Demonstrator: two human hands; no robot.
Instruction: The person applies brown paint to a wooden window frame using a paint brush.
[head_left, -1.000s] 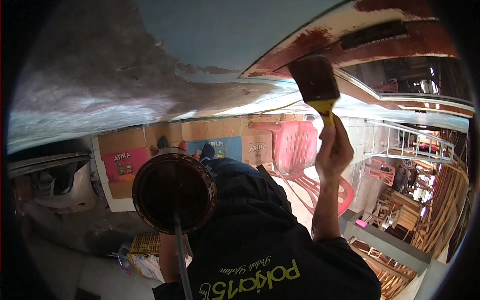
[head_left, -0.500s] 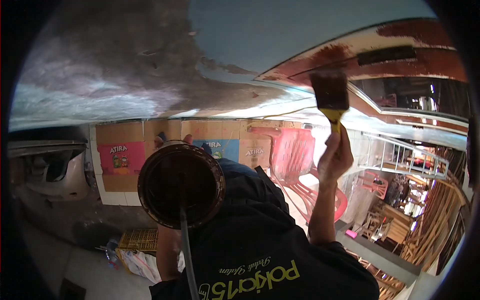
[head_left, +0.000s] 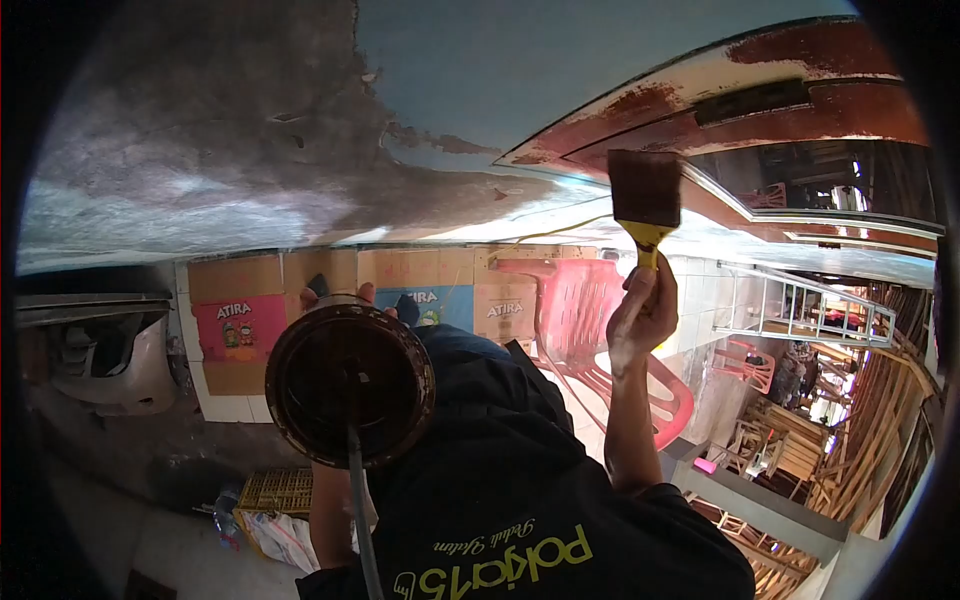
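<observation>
My right hand (head_left: 643,318) is closed round the yellow handle of a wide paintbrush (head_left: 645,188), raised in front of the wall. Dark brown paint covers its bristles, which overlap the edge of a red-brown painted frame (head_left: 660,130) in this view. At the left, a round paint can (head_left: 430,385) with a brown-smeared rim hangs in front of my body. My left forearm (head_left: 332,505) runs up behind it, and the fingers holding the can are hidden. A grey stick-like piece (head_left: 358,490) reaches from the dark inside of the can down across my shirt.
Flattened cardboard (head_left: 235,275) covers tiles below the grey and blue wall (head_left: 480,70). A red plastic chair (head_left: 580,310) stands beside my right arm. Further right are a metal ladder (head_left: 800,305) and stacked wood (head_left: 870,420); a yellow crate (head_left: 275,490) and a silver vehicle part (head_left: 120,360) lie left.
My right hand and the brush have shifted left, and the brush's flat side now faces me more squarely. The can sits slightly further left and lower; the whole view has shifted a little.
</observation>
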